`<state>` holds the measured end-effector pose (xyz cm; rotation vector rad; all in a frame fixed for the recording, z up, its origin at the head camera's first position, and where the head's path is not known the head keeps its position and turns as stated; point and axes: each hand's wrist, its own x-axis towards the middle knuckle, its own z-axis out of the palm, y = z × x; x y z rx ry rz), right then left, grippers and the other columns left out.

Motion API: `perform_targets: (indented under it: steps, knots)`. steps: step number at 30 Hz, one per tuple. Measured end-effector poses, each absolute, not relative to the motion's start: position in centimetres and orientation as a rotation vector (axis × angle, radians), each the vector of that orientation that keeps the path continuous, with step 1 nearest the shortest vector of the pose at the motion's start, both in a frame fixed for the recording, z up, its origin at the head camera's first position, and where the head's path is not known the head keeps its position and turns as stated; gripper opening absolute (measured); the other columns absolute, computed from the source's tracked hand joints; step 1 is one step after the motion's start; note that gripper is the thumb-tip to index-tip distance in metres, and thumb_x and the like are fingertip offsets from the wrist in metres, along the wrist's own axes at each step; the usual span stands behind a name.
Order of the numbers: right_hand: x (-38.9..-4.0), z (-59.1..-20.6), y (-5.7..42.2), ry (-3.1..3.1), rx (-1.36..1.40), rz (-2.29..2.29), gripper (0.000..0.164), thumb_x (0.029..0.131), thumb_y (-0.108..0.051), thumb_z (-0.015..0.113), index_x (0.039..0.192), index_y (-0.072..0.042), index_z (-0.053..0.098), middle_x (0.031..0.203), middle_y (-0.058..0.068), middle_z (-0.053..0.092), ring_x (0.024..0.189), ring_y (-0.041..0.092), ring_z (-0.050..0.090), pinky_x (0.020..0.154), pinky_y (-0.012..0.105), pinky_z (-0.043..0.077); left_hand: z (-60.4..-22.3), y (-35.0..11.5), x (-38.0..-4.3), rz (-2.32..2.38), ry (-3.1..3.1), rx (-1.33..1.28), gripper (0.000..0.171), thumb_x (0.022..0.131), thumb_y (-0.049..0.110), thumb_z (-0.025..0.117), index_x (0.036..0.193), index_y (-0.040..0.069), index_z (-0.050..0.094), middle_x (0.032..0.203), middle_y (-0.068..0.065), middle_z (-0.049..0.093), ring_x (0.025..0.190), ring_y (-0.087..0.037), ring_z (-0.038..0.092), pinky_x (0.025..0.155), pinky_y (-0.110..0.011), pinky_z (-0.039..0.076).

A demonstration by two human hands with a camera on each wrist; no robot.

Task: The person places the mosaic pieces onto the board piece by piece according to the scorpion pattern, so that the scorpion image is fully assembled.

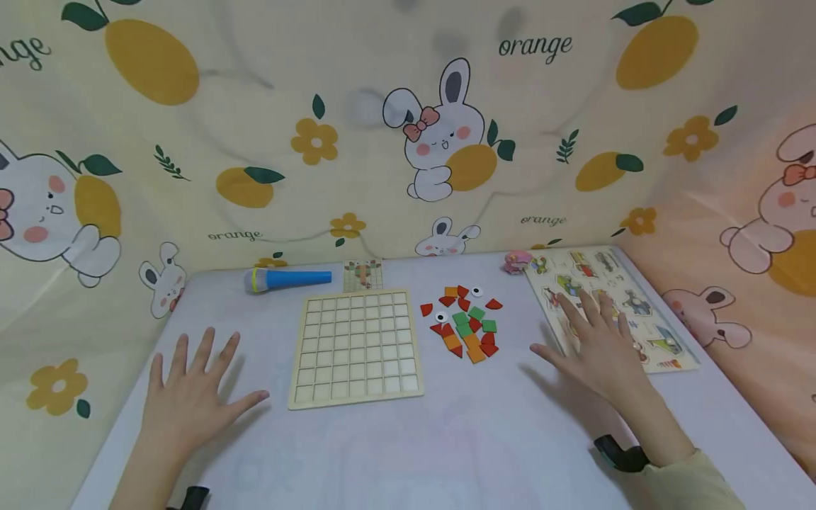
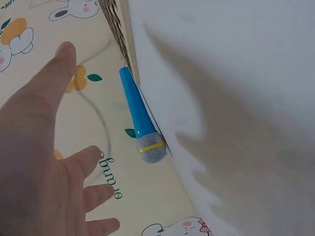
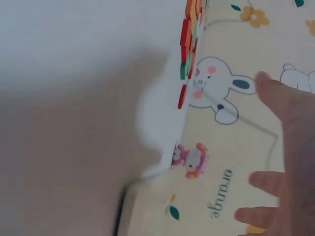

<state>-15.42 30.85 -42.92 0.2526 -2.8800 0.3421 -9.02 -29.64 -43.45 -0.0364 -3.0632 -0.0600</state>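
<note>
My left hand (image 1: 191, 407), fingers spread wide and palm down, hovers over the table's left side and holds nothing. Just right of it lies a square wooden grid board (image 1: 357, 350) with rows of square cells. My right hand (image 1: 602, 350) is also spread, above the near-left part of a picture puzzle board (image 1: 666, 347), with nothing in its fingers. Between the grid board and the right hand, small red, orange and green tiles (image 1: 472, 340) lie scattered with two round eye pieces (image 1: 477, 292). A small patterned card (image 1: 363, 275) sits behind the grid board.
A blue toy microphone (image 1: 296, 278) lies at the back left, also seen as a microphone (image 2: 142, 118) in the left wrist view. A small pink toy figure (image 1: 517, 261) stands by the puzzle board's far corner. Patterned cloth (image 1: 357, 163) closes off the back and sides.
</note>
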Motion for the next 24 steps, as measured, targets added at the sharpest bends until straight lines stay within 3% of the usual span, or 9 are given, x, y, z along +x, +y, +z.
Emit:
perform_targets:
  steps: [6,10,17,24]
  knots:
    - [-17.8,-42.9,28.8,-2.765,0.24,0.676,0.079,0.098,-0.047,0.074,0.158,-0.004,0.047,0.151,0.032,0.051,0.133,0.055,0.052,0.099,0.075,0.047,-43.3,-29.0,-11.0,-0.454,-3.131,-0.109,0.107,0.095,0.076,0.059,0.169,0.007,0.025,0.168,-0.036,0.024,0.15,-0.067,0.02,0.116,-0.084,0.013]
    - [-20.0,-43.2,27.5,-2.757,0.262,0.897,0.064,0.102,-0.031,0.072,0.154,-0.001,0.051,0.137,0.031,0.063,0.116,0.048,0.066,0.094,0.066,0.054,-43.8,-28.0,-12.1,-0.746,-3.126,-0.104,0.1,0.101,0.065,0.058,0.168,0.001,0.021,0.168,-0.037,0.023,0.152,-0.064,0.02,0.118,-0.08,0.018]
    - [-23.9,-45.0,25.7,-2.913,0.102,1.225,0.059,0.107,-0.036,0.063,0.154,-0.002,0.051,0.138,0.027,0.064,0.124,0.045,0.063,0.104,0.058,0.053,-45.2,-27.0,-13.5,-1.253,-3.074,0.017,0.089,0.109,0.057,0.05,0.171,0.006,0.011,0.174,-0.027,0.016,0.16,-0.05,0.013,0.126,-0.07,0.016]
    - [-24.9,-48.2,25.0,-2.896,0.12,1.212,0.048,0.106,-0.028,0.064,0.146,-0.002,0.06,0.132,0.022,0.061,0.115,0.034,0.055,0.098,0.044,0.049,-47.4,-27.2,-13.0,-1.281,-3.077,0.026,0.089,0.107,0.058,0.053,0.171,0.01,0.014,0.176,-0.021,0.012,0.163,-0.045,0.003,0.128,-0.068,0.003]
